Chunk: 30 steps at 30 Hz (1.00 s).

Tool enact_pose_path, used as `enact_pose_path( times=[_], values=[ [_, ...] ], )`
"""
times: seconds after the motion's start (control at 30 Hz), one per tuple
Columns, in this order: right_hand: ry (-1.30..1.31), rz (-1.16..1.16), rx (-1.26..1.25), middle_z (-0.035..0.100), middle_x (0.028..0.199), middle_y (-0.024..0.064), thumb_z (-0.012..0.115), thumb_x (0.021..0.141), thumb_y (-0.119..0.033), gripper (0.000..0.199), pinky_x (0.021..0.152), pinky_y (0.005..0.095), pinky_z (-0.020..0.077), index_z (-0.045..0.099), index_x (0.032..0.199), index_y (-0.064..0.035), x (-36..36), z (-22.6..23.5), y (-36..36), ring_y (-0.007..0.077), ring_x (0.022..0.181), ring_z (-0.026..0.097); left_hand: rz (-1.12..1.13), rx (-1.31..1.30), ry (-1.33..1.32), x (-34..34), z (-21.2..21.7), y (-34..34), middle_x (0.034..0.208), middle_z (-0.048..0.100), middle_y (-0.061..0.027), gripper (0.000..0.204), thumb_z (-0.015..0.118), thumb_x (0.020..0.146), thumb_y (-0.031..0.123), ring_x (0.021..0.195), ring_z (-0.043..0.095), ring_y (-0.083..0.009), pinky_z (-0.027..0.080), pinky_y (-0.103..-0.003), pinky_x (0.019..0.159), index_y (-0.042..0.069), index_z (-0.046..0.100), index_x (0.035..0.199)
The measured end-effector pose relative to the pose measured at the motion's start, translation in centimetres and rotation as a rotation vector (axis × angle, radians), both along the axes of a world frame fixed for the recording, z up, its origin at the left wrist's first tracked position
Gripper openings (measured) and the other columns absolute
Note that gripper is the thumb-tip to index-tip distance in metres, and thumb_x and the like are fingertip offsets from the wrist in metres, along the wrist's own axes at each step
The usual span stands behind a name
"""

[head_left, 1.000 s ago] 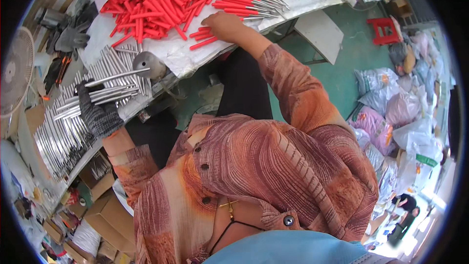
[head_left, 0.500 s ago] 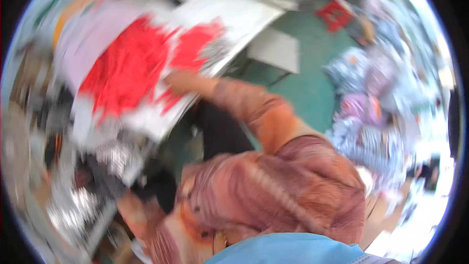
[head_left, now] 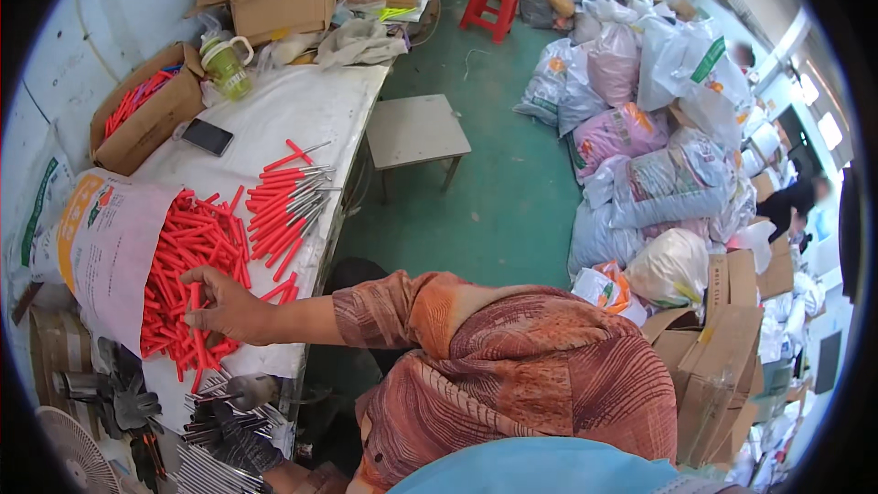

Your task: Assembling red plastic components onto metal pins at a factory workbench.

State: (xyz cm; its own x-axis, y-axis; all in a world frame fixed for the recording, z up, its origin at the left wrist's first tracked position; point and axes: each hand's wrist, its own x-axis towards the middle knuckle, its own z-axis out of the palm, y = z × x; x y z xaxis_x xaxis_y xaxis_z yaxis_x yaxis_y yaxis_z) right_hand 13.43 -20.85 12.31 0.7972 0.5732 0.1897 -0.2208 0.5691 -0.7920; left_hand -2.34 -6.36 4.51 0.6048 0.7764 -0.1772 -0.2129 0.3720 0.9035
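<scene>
A heap of red plastic tubes (head_left: 187,238) spills from the mouth of a pink-white woven sack (head_left: 110,247) on the white-covered table. My bare right hand (head_left: 224,306) is over the near side of the heap, fingers and thumb closed around one red tube (head_left: 195,295). My left hand (head_left: 245,442), in a dark grey glove, is at the near end of the table among thin metal rods (head_left: 215,471). Its fingers look curled, but what they hold is hidden. Just beyond it sits a small cylindrical machine part (head_left: 251,391). Red tubes with metal rods in them (head_left: 291,197) lie fanned out.
A phone (head_left: 208,136), a green bottle (head_left: 226,66) and a cardboard box of coloured tubes (head_left: 146,114) stand farther along the table. A fan (head_left: 78,444) is at near left. Right of the table are a low stool (head_left: 416,131) and piled sacks (head_left: 672,178).
The earlier picture is blurred and the view has turned. My right hand has moved from the table's edge beside the tubes onto the red heap. My left hand remains near the metal rods.
</scene>
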Motion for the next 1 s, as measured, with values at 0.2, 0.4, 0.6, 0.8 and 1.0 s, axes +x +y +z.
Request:
enact_pose_path(
  times=[0.2,0.4,0.6,0.8,1.0],
  values=[
    [-0.261,-0.2,-0.136,0.047,0.091,0.0047,0.067,0.077,-0.01,0.042,0.057,0.029,0.0542,0.037,0.107,-0.0099,-0.1,-2.8,2.9,0.0125,0.074,0.055,-0.097,-0.256,-0.296,-2.1,-0.7,1.1,0.113,0.056,-0.0156,0.034,0.049,0.084,0.007,0.095,0.057,-0.0265,0.048,-0.042,0.082,-0.003,0.05,0.116],
    [-0.158,-0.089,0.0,0.049,0.086,0.0099,0.064,0.079,-0.003,0.046,0.056,0.0304,0.0568,0.031,0.111,-0.0031,-1.2,1.8,2.1,0.0178,0.071,0.06,0.123,0.287,0.075,0.6,2.2,-2.5,0.096,0.061,-0.0065,0.03,0.066,0.074,-0.004,0.084,0.058,-0.0136,0.048,-0.027,0.075,-0.001,0.059,0.103],
    [-0.17,-0.011,0.011,0.049,0.092,0.0121,0.063,0.08,-0.004,0.046,0.061,0.0318,0.0583,0.029,0.112,-0.0018,-2.3,1.2,3.5,0.0189,0.078,0.061,0.116,0.218,-0.03,-0.5,2.8,-2.9,0.094,0.062,-0.005,0.029,0.066,0.075,0.001,0.08,0.06,-0.014,0.049,-0.025,0.071,0.002,0.06,0.104],
    [-0.263,0.005,0.051,0.054,0.087,0.0104,0.064,0.08,-0.007,0.047,0.063,0.0321,0.0581,0.032,0.114,-0.0004,-3.1,1.0,4.1,0.0225,0.078,0.064,0.099,0.195,-0.006,-0.4,2.9,-3.3,0.094,0.063,-0.0057,0.029,0.066,0.075,0.001,0.08,0.06,-0.0146,0.049,-0.026,0.071,0.001,0.06,0.104],
    [-1.216,-0.141,-0.153,0.058,0.09,0.0086,0.063,0.081,-0.006,0.028,0.065,0.0246,0.0531,0.054,0.107,-0.0012,-4.4,3.8,4.1,0.0103,0.075,0.059,0.08,0.176,-0.047,-0.6,3.7,-3.2,0.083,0.063,-0.0061,0.02,0.067,0.075,0.001,0.073,0.06,-0.0138,0.05,-0.026,0.067,0.001,0.061,0.094]
  ],
)
